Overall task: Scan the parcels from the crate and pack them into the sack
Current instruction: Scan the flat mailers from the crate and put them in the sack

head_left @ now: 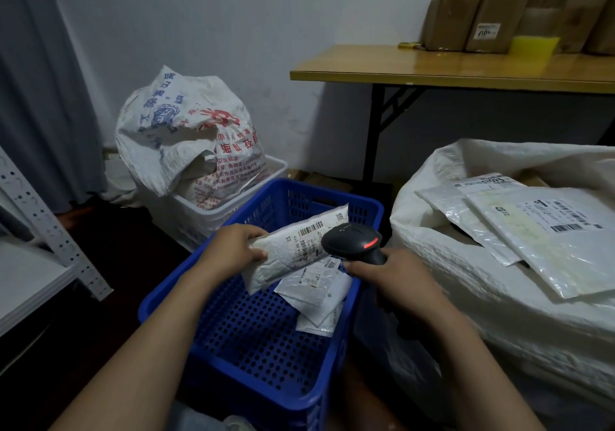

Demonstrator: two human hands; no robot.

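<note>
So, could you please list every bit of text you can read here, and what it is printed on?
"110%", handwritten, roughly: white sticker on brown cardboard box.
"卫生标准": white printed woven bag in the white basket.
"00 015", partly: label of white padded parcel held in the left hand.
Other labels and the black handheld scanner in the right hand: unreadable.

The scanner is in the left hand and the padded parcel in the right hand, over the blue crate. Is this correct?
Not quite: the hands are swapped. The head view shows the scanner in the right hand and the padded parcel in the left hand, over the blue crate.
</note>
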